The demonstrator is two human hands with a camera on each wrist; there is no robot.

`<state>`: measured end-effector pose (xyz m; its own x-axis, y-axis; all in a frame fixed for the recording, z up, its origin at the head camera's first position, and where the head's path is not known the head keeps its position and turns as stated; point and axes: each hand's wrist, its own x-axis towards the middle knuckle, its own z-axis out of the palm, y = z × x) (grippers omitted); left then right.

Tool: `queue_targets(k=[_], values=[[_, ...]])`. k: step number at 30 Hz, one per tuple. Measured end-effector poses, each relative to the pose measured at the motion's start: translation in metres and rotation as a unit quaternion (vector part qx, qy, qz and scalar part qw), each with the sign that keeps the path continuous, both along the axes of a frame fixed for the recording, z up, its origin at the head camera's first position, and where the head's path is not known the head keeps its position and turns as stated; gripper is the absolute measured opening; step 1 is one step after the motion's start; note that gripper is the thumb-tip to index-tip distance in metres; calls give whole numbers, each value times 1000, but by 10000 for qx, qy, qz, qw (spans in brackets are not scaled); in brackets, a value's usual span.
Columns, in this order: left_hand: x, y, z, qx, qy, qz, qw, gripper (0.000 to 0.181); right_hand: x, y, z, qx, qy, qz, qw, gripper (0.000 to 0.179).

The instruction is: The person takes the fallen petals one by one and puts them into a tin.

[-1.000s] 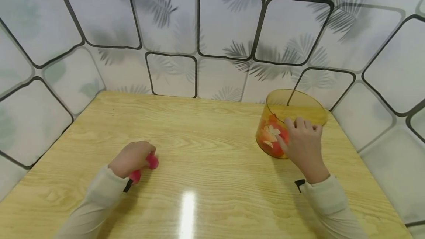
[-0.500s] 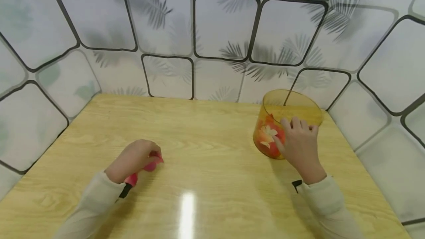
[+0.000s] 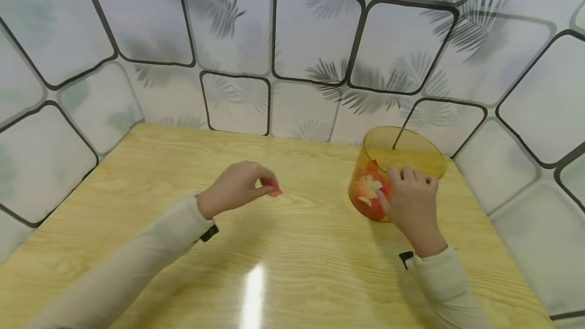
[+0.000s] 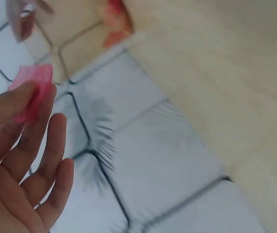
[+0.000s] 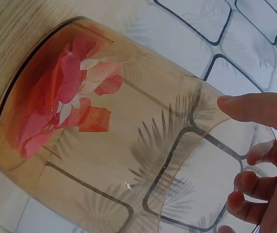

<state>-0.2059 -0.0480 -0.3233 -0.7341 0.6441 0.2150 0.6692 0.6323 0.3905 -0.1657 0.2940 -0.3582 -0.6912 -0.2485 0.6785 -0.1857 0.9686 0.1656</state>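
Observation:
My left hand (image 3: 237,188) is raised over the middle of the table, pinching a pink petal (image 4: 37,75) between thumb and fingers. Its other fingers are bent loosely in the left wrist view. On the right stands a clear amber container (image 3: 359,179) with a wide round mouth. Red, pink, orange and cream petals (image 5: 73,87) lie heaped at its bottom. My right hand (image 3: 413,206) holds this container by its near rim, thumb (image 5: 245,108) outside the wall and fingertips reaching over into the mouth.
The pale wood-grain table (image 3: 311,248) meets a wall covering (image 3: 315,34) with dark rounded outlines and leaf prints at the back and both sides. The container stands near the table's right back corner. A bright light reflection (image 3: 253,293) shows at the front.
My left hand has lifted from the left part of the table and moved right and away from me, carrying the pink petal toward the container. The right hand keeps its place on the rim.

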Motion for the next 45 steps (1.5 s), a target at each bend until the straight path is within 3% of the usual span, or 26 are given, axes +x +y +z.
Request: queue_targets(k=[5,9,12,15,20,25,30,38,45], values=[[-38,73,42,286,-8,-240,9993,9,-1,4,2,66,90,-24,9999,47],[-65,132,61,345,-206,-283,9988,14,-1,5,2,50,70,-18,10000,49],[-75,169,65,226,-244,-281,9991,17,0,5,1,57,47,-13,10000,50],[-78,195,62,71,-301,-323,9990,20,-1,6,1,123,66,-3,9999,51],[-73,213,51,-119,-406,-495,9979,32,0,7,0,257,114,35,9996,53],[-66,199,47,25,-231,-597,9979,36,1,7,0,341,98,65,9994,54],[-58,165,45,171,65,-623,9979,35,1,6,2,336,82,38,9994,52],[-34,77,35,-164,88,-688,9975,32,0,3,2,221,47,27,9997,48],[-17,-13,1,-1054,-210,-299,9938,26,-1,3,1,283,130,13,9995,49]])
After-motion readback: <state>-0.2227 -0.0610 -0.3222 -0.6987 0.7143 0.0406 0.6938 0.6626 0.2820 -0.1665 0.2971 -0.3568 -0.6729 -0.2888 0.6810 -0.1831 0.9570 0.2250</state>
